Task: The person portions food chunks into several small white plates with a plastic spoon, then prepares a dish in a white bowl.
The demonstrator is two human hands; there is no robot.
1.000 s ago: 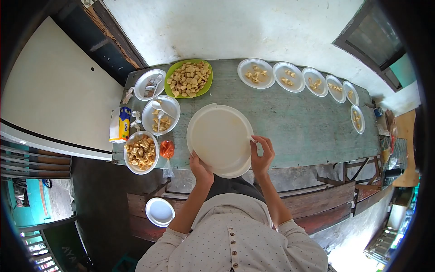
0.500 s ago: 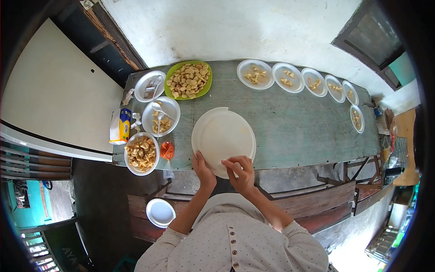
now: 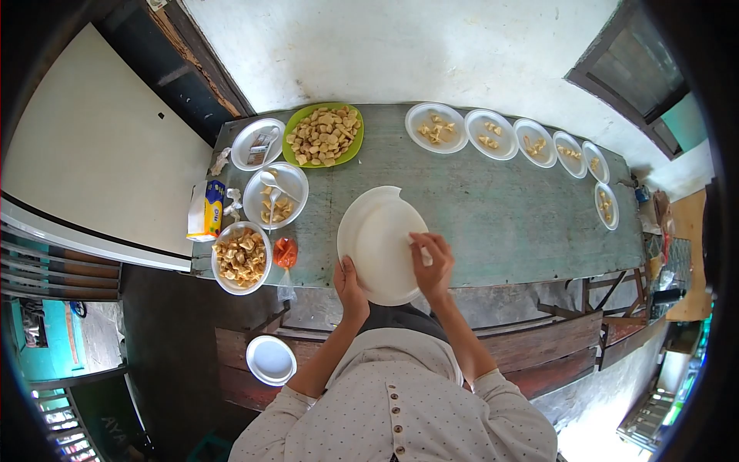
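A white foam plate (image 3: 377, 231) is held over the table's front edge, with a small notch in its far rim. My left hand (image 3: 352, 289) grips it by the near left edge, thumb on top. My right hand (image 3: 433, 266) is closed in a pinch over the plate's right side. Between those fingertips a bit of white tissue (image 3: 416, 245) shows, mostly hidden by the fingers. Nearest on the left lie a tied bag of red sauce (image 3: 285, 252) and a plate heaped with brown fried pieces (image 3: 240, 258).
On the green table (image 3: 493, 239), white plates (image 3: 437, 147) with small food portions line the far right side. A green plate (image 3: 359, 146) of pale chunks, a plate (image 3: 301, 208) with spoons and a tissue pack (image 3: 206, 212) stand left. More white plates (image 3: 271, 360) rest on the bench.
My right hand has moved from the plate's near edge up and right to its right side. The plate has turned slightly and shifted a little right with my left hand.
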